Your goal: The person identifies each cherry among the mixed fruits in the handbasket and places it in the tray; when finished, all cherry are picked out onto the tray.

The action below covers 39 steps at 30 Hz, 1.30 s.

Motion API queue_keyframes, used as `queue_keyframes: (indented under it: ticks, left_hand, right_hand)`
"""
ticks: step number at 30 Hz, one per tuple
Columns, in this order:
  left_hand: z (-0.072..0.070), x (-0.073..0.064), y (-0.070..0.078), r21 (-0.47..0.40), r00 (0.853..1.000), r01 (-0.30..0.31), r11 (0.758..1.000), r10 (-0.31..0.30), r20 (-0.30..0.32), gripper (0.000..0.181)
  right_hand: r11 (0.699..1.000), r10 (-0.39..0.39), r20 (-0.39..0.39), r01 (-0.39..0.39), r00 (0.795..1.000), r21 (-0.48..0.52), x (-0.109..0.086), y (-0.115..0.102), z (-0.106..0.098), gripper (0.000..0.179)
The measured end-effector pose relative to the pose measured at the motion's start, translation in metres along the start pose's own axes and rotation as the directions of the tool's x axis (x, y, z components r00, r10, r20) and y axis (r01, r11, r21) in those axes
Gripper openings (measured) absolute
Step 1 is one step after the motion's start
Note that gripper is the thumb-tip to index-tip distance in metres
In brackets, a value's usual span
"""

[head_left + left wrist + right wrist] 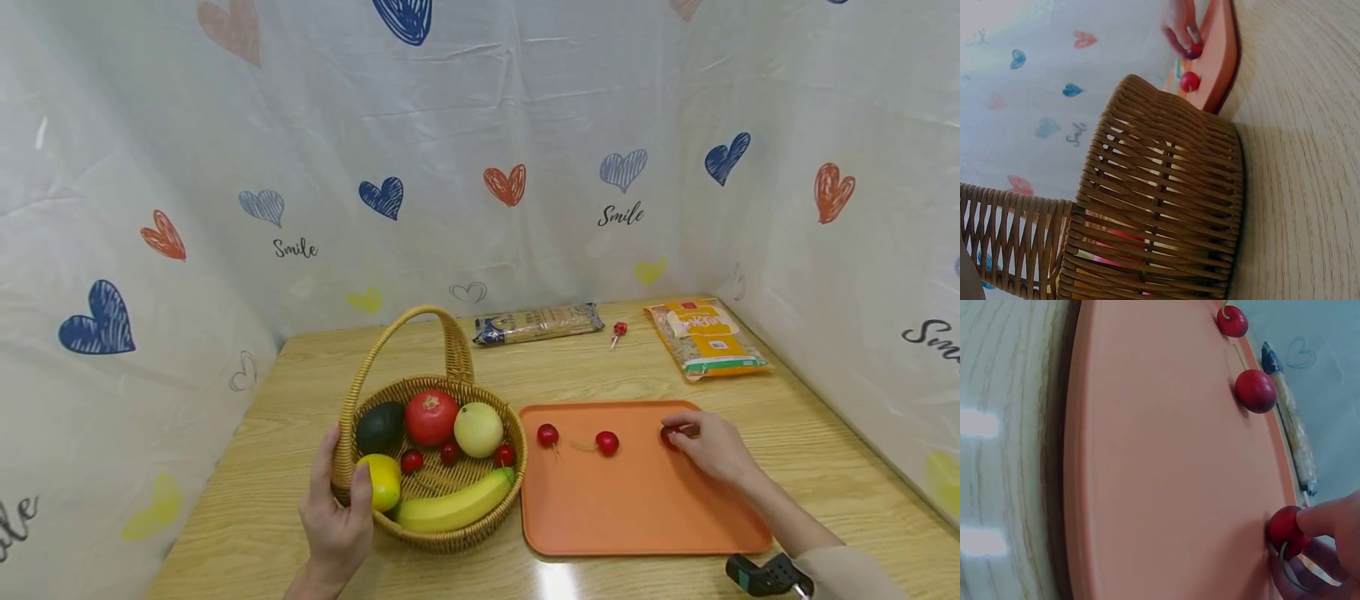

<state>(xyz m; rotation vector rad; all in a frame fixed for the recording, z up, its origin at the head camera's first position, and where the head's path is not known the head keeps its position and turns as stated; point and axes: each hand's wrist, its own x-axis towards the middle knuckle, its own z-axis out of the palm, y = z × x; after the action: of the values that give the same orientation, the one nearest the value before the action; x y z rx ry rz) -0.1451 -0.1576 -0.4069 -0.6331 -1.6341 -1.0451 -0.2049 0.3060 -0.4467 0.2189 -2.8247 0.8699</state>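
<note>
My left hand (337,517) grips the left side of a wicker basket (450,543) by its rim and handle base. Inside lie a dark avocado (380,427), a red pomegranate (431,417), a pale round pear (478,430), a yellow fruit (382,482), a banana (457,502) and three cherries (412,462). On the orange tray (637,512), my right hand (712,448) pinches a stemmed cherry (1286,531) between thumb and fingers, close over the tray surface. Two other cherries, one mid-tray (607,442) and one farther left (547,435), lie on it.
Along the back of the wooden table lie a long clear-and-blue packet (540,323), a red lollipop (620,328) and an orange food bag (708,337). A heart-printed curtain (450,233) closes in the back and sides. The basket stands right beside the tray's left edge.
</note>
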Motion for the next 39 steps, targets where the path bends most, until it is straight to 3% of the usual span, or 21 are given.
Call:
queue_keyframes:
  ticks: [24,33,39]
  left_hand:
    - [0.001,0.000,0.001,0.001,1.000,-0.002,1.000,0.002,-0.014,0.048]
    - [0.001,0.001,0.001,-0.001,1.000,-0.005,1.000,0.005,-0.012,0.048]
    - [0.001,0.001,0.000,0.001,1.000,-0.014,1.000,0.014,-0.016,0.048]
  right_hand:
    - [0.999,0.042,-0.017,-0.041,0.999,0.021,0.001,-0.008,-0.011,0.025]
    - [0.997,0.019,-0.082,-0.013,0.996,0.070,0.008,-0.025,-0.009,0.026]
    - [0.991,0.005,-0.075,0.006,0.997,0.136,0.015,-0.044,-0.001,0.028]
